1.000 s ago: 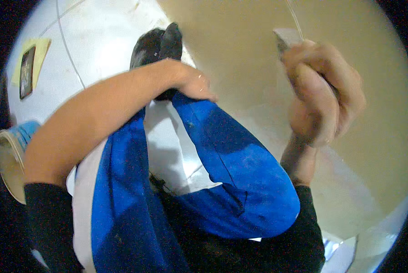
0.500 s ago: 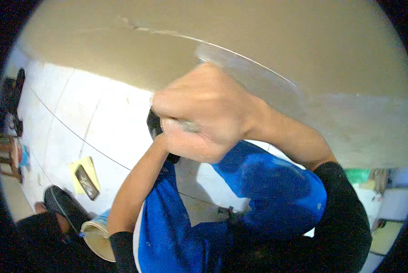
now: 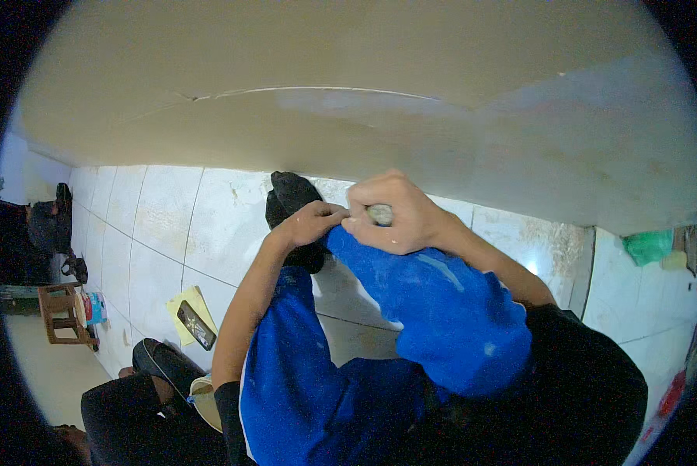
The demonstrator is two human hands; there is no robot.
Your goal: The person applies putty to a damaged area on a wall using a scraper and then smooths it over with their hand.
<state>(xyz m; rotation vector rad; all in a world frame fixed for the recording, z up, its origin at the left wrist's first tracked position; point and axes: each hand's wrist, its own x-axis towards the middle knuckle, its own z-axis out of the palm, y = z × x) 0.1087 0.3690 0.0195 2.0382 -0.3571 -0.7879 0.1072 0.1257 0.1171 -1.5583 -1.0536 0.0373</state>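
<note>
My right hand (image 3: 399, 211) is curled into a fist over my raised blue-trousered leg (image 3: 434, 287). A pale grey-green patch (image 3: 380, 215) shows inside its curled fingers; I cannot make out whether it is a held thing or stuff on the palm. My left hand (image 3: 311, 222) meets it from the left, its fingers drawn together at the right hand's fingertips. Whatever lies between the two hands is too small or hidden to name. Just beyond my left hand is a black-covered foot (image 3: 290, 198).
A beige wall (image 3: 325, 132) with a pale crack-like line rises ahead. On the white tiled floor (image 3: 162, 202) lie a phone (image 3: 196, 325) and yellow paper (image 3: 184, 299). A bucket (image 3: 206, 404) and another person's dark-clothed leg (image 3: 123, 404) are near left; a brown stool (image 3: 61, 311) stands farther left.
My right fist has drawn back from near the view toward my leg and is now lower and farther right. My left hand, hidden behind it before, now shows. The view has shifted.
</note>
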